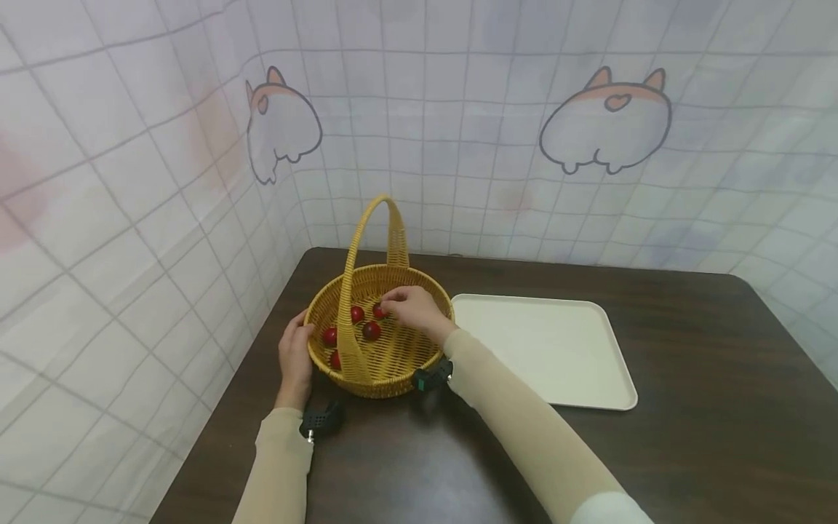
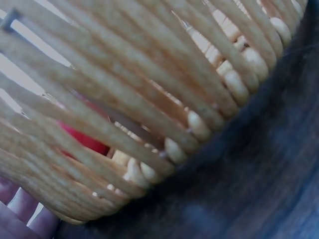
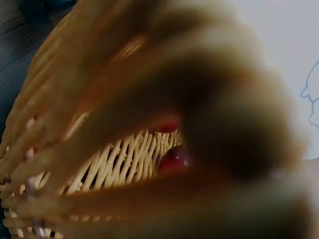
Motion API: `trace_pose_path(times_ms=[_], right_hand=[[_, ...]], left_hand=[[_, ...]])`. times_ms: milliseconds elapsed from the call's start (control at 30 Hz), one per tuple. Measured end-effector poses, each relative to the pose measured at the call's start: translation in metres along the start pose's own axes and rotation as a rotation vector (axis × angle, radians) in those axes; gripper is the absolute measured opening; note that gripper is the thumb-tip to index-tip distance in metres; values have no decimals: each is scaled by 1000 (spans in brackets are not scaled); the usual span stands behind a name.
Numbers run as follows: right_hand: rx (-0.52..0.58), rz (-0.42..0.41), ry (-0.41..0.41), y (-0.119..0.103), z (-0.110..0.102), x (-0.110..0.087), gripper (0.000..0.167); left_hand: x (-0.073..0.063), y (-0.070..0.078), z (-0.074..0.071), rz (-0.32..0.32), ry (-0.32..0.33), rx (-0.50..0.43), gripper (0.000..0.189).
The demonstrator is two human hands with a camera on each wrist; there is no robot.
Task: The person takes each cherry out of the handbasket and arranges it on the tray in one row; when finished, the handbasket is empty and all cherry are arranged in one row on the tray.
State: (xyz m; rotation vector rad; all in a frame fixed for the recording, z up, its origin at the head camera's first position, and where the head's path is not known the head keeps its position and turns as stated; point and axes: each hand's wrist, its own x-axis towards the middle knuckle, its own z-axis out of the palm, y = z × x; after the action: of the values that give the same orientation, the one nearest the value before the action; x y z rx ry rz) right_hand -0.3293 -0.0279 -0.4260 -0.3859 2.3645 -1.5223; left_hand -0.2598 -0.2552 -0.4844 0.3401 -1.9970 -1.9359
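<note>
Over at the yellow basket (image 1: 382, 388)
Right hand (image 1: 415, 308) pinches a red ball (image 1: 378, 312) inside; left hand (image 1: 296, 355) rests relaxed against the outside

The yellow basket (image 1: 388, 386) is woven from strands that look like wicker, ribbed and rough, with slight shine. The red balls (image 1: 372, 331) are smooth and glossy. The tray (image 1: 543, 349) seems to be of smooth, rather matt plastic. The table (image 1: 700, 356) shows dark wood grain under a soft gloss. The sleeves (image 1: 524, 422) are matt cloth; the wall covering (image 1: 445, 131) is wrinkled cloth.
</note>
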Motion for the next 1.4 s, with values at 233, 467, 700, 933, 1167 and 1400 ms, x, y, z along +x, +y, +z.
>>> trace_pose_path(times_ms=[233, 467, 700, 933, 1167, 1400], right_hand=[[-318, -127, -74, -1, 9, 1, 29], [-633, -264, -184, 3, 15, 5, 42], [-666, -281, -180, 1, 15, 1, 37], [-692, -231, -161, 3, 23, -1, 42], [-689, -243, -156, 4, 25, -3, 34], [-514, -319, -128, -8, 11, -23, 33]], left_hand=[[0, 2, -1, 35, 14, -13, 43], [4, 3, 8, 48, 8, -21, 42], [4, 7, 9, 60, -10, -36, 42], [1, 9, 3, 14, -12, -15, 42], [0, 1, 1, 58, 52, -19, 38], [0, 3, 3, 94, 108, -8, 34]])
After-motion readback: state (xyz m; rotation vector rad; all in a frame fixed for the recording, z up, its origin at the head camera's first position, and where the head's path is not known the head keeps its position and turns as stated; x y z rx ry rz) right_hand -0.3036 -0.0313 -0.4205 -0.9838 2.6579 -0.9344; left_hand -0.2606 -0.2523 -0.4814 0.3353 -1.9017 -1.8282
